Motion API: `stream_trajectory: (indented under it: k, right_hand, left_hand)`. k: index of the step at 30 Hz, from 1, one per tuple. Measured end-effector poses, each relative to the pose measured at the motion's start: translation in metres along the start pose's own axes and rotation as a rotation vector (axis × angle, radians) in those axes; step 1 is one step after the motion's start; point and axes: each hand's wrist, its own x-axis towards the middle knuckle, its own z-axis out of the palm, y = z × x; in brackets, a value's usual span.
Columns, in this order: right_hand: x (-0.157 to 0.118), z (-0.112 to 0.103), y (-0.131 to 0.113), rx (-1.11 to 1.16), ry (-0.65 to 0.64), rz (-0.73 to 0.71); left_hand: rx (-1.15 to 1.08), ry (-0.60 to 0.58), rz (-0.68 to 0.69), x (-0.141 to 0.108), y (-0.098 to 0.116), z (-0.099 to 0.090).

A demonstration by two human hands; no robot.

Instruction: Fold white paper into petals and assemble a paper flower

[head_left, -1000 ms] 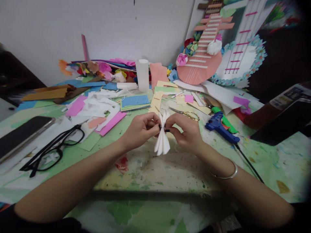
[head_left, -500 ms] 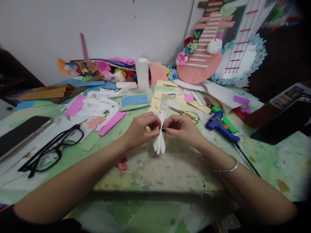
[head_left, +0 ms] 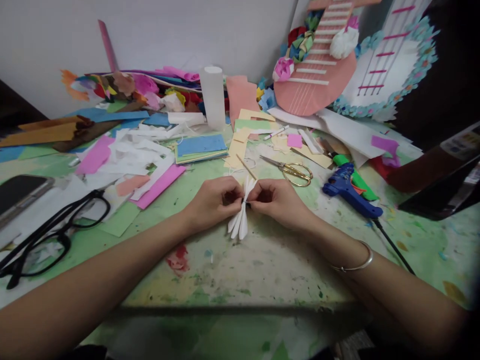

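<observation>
A white pleated paper (head_left: 239, 224), narrow at its waist and fanned out above and below, is held upright between my hands, leaning a little. My left hand (head_left: 217, 200) is closed, thumb and index finger pinching it at the waist from the left. From the right my right hand (head_left: 279, 202) pinches the same narrow middle. Something dark shows at the right fingertips, too small to make out. Just behind the hands lies a thin wooden stick (head_left: 245, 166). Gold-handled scissors (head_left: 296, 174) rest beyond my right hand.
A blue glue gun (head_left: 347, 190) with its cord lies at right. On the left are black glasses (head_left: 63, 232), a phone (head_left: 24, 197) and white paper scraps (head_left: 131, 155). Behind stand a white cylinder (head_left: 213, 100) and a pink paper instrument (head_left: 317, 87). A blue paper stack (head_left: 202, 147) sits mid-table.
The view has shifted down and closer. The pleated paper has tilted, its lower end swinging left, while both hands keep pinching its middle. The wooden stick now shows behind the hands.
</observation>
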Motion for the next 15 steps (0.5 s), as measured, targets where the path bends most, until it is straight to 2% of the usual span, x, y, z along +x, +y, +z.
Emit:
stream_trajectory:
  k: [7,12,15]
  right_hand:
    - [0.0006,-0.0017,0.0016,0.092,-0.044,0.003]
    - [0.0005,-0.0021,0.0018,0.05,-0.037,-0.013]
    - [-0.0002,-0.0026,0.0002,-0.003,-0.038,-0.028]
  left_hand:
    - [-0.038,-0.007,-0.115,-0.001,0.0007,-0.0033]
    - [-0.141,0.017,-0.154,-0.001,0.0005,-0.0039]
    - [-0.122,0.016,-0.154,-0.001,0.0005,-0.0035]
